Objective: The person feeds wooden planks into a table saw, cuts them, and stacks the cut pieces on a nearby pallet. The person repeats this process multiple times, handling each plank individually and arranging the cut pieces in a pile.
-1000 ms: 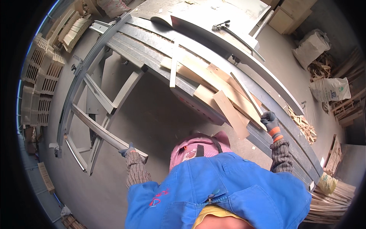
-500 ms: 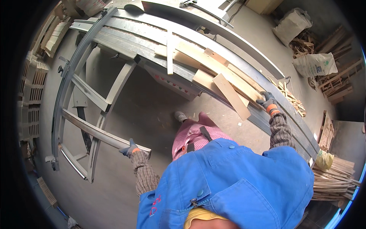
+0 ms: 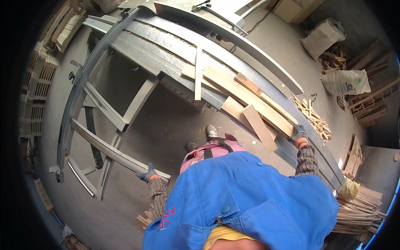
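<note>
My left hand (image 3: 148, 173), in a dark grey glove with an orange cuff, is closed around the free end of a long pale metal bar (image 3: 110, 148). This bar belongs to a metal frame standing left of a long metal machine table (image 3: 162, 62). At the right, my similarly gloved right hand (image 3: 298, 135) grips the near end of a long wooden board (image 3: 246, 98) lying along the table. Shorter boards lie beside it, and one tan board (image 3: 259, 128) juts over the table's near edge. A narrow wooden strip (image 3: 198, 73) lies crosswise toward the left. My right fingertips are partly hidden.
A raised metal fence (image 3: 250, 50) runs along the table's far side. Beyond are wood offcuts (image 3: 310, 118) and white sacks (image 3: 346, 82). Thin strips (image 3: 360, 204) are stacked at right; slatted wooden stacks (image 3: 41, 83) stand at left. Metal crossbars (image 3: 106, 108) span the frame.
The view has shifted, so the table and boards appear lower. Both my shoes now show under the table edge. Each hand keeps its hold, the left on the bar, the right on the board.
</note>
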Tool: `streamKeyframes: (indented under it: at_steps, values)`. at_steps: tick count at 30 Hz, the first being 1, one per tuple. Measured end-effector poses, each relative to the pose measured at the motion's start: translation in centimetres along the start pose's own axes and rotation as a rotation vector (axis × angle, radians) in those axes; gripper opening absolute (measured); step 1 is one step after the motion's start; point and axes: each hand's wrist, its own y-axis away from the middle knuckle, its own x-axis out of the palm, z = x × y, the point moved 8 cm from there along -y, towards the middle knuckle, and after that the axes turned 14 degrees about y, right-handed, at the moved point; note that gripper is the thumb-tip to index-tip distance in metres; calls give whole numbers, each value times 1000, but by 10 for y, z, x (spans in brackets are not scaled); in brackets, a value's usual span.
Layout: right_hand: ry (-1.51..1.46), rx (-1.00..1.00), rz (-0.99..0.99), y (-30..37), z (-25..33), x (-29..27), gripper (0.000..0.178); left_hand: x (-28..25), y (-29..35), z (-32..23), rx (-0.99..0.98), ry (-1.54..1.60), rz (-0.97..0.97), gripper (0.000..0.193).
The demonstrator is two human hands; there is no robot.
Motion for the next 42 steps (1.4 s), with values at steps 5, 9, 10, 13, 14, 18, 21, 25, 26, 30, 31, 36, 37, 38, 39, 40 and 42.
streamKeyframes:
  at_steps: [5,9,10,13,14,18,21,25,26,30,31,36,37,38,39,40,42]
  values:
    - [-71,-93,49,1,0,-65,78,-5,-6,8,-43,-166,-51,111]
    - [-250,-147,247,3,-18,-81,72,-7,-33,-5,-7,-372,-170,106]
    - [-481,-136,326,3,-18,-86,71,-9,-39,-10,8,-395,-218,103]
    - [-925,35,484,5,-37,-122,56,-2,-43,-39,120,-406,-251,97]
    - [-1149,216,530,6,-63,-121,52,4,-44,-59,179,-395,-245,95]
    - [-1265,239,671,-6,-40,-177,60,51,-32,-158,276,-283,-60,90]
    - [-1367,192,625,-14,-40,-194,61,98,-28,-220,600,-131,-59,68]
    - [-1329,32,463,-26,-32,-207,61,172,-25,-264,652,332,412,47]
    - [-1317,51,423,-26,-36,-207,61,187,-9,-281,644,399,531,43]
    - [-1260,150,272,-6,-58,-208,58,223,84,-354,586,374,920,28]
    - [-1253,166,238,-1,-62,-205,57,234,98,-362,593,481,1027,27]
    - [-1097,222,87,28,-12,-243,48,295,169,-407,551,482,1397,28]
    - [-1116,220,61,29,-6,-243,45,300,188,-417,544,452,1431,29]
    - [-1148,253,13,32,-4,-242,43,306,204,-427,533,431,1459,30]
    - [-1180,231,41,26,-6,-235,42,317,217,-434,553,417,1541,30]
    - [-1179,225,-34,15,-40,-205,43,327,229,-443,580,401,1622,31]
    - [-1232,190,174,-11,5,-210,50,320,248,-468,535,407,1664,33]
